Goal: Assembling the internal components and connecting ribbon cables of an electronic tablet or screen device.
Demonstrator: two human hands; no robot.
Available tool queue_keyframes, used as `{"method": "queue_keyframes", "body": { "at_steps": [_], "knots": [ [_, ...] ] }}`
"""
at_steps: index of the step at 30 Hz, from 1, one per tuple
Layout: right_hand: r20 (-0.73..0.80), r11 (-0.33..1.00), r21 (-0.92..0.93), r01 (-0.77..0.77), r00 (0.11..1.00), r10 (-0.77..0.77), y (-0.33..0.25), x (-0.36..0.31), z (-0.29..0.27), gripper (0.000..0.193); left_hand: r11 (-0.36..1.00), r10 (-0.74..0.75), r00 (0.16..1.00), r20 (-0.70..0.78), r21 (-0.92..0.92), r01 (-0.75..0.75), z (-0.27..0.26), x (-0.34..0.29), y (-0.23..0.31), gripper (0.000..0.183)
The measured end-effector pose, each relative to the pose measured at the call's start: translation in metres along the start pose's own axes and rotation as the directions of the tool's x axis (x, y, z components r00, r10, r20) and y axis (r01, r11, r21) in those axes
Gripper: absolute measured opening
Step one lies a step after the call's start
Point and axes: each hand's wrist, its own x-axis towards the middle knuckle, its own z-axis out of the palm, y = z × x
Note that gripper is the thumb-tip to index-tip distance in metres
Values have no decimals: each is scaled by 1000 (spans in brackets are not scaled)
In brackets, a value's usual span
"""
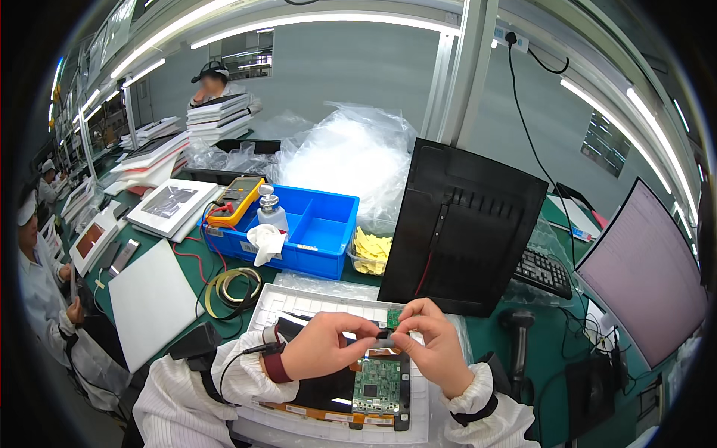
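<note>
Small grey part (383, 343), head view: held by left hand (320, 348) and right hand (438, 349), fingers of both closed on it in narrow pinches, near green circuit board (378, 381); gripped from both sides, presumably for steadiness; kind unclear.

A small dark-and-grey piece (382, 343), partly hidden, is held nearly level near a flat-lying, rectangular green circuit board (378, 383)
</note>
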Motion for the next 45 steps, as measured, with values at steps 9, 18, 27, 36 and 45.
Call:
{"method": "queue_keyframes", "body": {
  "at_steps": [9,18,27,36,45],
  "knots": [
    [41,974,14,-226,973,225,6,7,-4,11,993,8,999,47,-122,-3,8,9,-17,18],
    [10,994,-14,-104,995,104,16,7,-9,12,994,8,1000,19,-108,-6,13,15,-19,17],
    [-15,982,-23,-189,982,188,22,11,-13,12,988,-18,1000,25,-152,22,17,19,-26,17],
    [-30,984,-178,18,999,-23,24,10,-15,10,987,-44,998,-42,-153,37,21,25,-39,20],
    [-89,885,-413,-217,976,198,78,11,-28,10,807,306,939,158,480,-344,28,40,-68,18]
  ]
}}
